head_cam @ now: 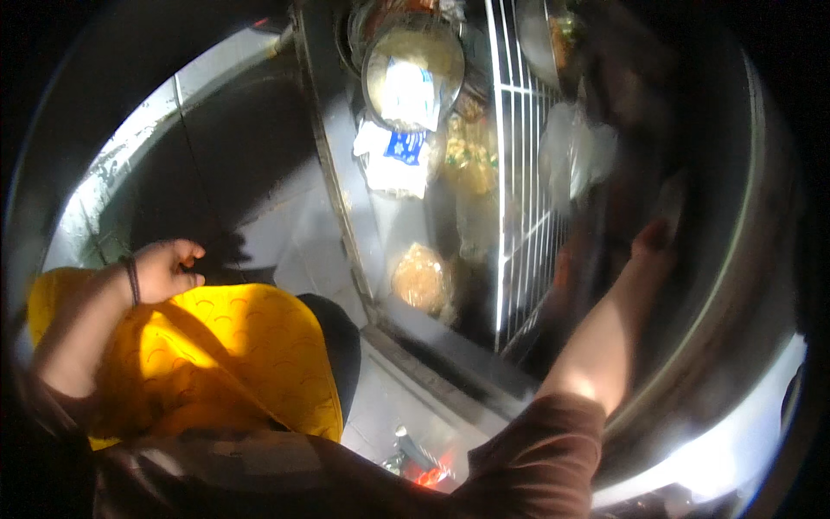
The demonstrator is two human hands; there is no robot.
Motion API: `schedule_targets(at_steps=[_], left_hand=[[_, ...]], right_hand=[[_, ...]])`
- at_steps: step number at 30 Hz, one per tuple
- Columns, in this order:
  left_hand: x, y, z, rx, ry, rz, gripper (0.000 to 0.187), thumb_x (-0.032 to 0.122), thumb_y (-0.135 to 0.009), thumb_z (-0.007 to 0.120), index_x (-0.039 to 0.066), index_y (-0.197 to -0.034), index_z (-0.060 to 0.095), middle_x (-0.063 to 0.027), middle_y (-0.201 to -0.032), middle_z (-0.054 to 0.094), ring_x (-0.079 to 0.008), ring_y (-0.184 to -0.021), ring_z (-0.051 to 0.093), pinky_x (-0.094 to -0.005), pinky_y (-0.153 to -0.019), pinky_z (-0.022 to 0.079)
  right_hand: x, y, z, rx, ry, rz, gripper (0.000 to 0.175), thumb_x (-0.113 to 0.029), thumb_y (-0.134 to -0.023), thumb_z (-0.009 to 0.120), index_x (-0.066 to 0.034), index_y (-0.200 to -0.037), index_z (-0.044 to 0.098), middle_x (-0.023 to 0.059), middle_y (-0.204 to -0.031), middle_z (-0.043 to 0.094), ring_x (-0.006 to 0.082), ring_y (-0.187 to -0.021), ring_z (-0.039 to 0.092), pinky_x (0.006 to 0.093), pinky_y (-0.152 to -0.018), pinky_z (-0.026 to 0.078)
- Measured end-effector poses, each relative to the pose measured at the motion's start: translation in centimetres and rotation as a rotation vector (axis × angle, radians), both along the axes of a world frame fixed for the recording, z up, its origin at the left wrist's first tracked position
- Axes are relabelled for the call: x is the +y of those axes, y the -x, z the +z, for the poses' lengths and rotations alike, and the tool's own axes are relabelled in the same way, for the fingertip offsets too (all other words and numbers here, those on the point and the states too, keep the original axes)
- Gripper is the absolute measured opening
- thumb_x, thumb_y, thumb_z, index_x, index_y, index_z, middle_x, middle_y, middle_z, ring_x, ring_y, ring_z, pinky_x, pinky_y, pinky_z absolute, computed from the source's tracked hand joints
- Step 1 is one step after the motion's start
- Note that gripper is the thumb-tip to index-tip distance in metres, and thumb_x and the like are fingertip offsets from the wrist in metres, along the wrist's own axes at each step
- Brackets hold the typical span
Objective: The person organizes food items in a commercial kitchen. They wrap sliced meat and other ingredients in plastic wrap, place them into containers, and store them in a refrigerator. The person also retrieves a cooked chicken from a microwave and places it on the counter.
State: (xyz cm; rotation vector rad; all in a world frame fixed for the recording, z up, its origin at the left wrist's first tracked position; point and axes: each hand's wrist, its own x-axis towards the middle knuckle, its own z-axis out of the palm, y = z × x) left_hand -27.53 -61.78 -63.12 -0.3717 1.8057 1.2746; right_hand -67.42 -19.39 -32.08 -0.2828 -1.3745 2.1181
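Observation:
My left hand (167, 270) hangs over my yellow apron (227, 344), its fingers loosely curled apart from the thumb. Nothing shows in it, and a dark band circles the wrist. On the other side, my right hand (653, 239) reaches into deep shadow beyond a white wire shelf (512, 194). Blur and darkness hide its fingers and whatever they touch. Left of the wire shelf lies a clear plastic bag (421, 279) with tan contents. Farther up are a white and blue packet (395, 162) and a round metal bowl (371, 91) with another packet in it.
A translucent plastic bag (574, 152) is on the wire shelf side. More bagged food (473, 152) sits by the bowl. The compartment's raised edge (343, 214) separates it from the tiled floor (305, 240). Low by my body is a red and dark object (428, 464), too blurred to name.

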Motion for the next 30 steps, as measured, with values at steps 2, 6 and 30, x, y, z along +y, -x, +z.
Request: schedule_targets(at_steps=[2, 6, 30], left_hand=[[0.1, -0.2, -0.7, -0.021, 0.020, -0.001, 0.048, 0.023, -0.077, 0.063, 0.002, -0.117, 0.047, -0.0155, -0.109, 0.056, -0.0236, -0.094, 0.057, -0.0313, -0.084, 0.045], [0.0, 0.4, 0.9, -0.088, 0.088, -0.055, 0.047, 0.022, -0.079, 0.061, 0.003, -0.120, 0.045, -0.0151, -0.116, 0.052, -0.0238, -0.101, 0.055, -0.0319, -0.089, 0.043], [0.1, -0.8, -0.8, -0.071, 0.150, 0.036, 0.047, 0.022, -0.079, 0.061, 0.005, -0.120, 0.046, -0.0147, -0.118, 0.051, -0.0254, -0.108, 0.051, -0.0328, -0.093, 0.039]], right_hand=[[1.2, 2.8, 1.1, 0.003, -0.003, 0.009, 0.034, -0.025, -0.090, 0.039, -0.0051, -0.117, 0.046, 0.0156, -0.112, 0.050, 0.0275, -0.094, 0.056, 0.0370, -0.076, 0.051], [4.6, 6.5, 2.0, -0.017, -0.074, 0.071, 0.031, -0.024, -0.089, 0.040, -0.0023, -0.107, 0.052, 0.0152, -0.096, 0.058, 0.0256, -0.082, 0.060, 0.0349, -0.068, 0.053], [-1.0, 4.2, -8.5, -0.267, 0.188, -0.013, 0.031, -0.025, -0.085, 0.049, -0.0038, -0.107, 0.053, 0.0125, -0.101, 0.057, 0.0230, -0.086, 0.059, 0.0323, -0.069, 0.053]])
